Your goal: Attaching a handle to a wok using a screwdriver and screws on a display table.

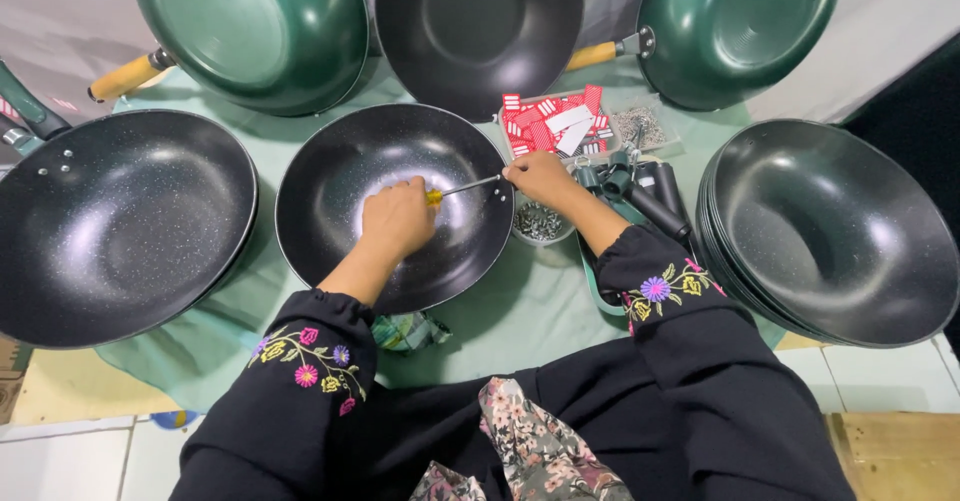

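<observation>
I'm gripping the screwdriver handle, left hand fingers clamped round it, inside the black wok in the centre. Right hand is pinching at the wok's right rim where the shaft tip is meeting it. Keeping shaft square, steady pressure. Bowl of screws is sitting just beside; handles further right.

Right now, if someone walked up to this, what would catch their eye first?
Dark woks ring the scene, and the middle wok draws the eye. The left hand holds a yellow-handled screwdriver inside it, while the right hand steadies the tip at the rim. At right stands a stack of black woks; behind sits a tray of red-and-white packets.
</observation>
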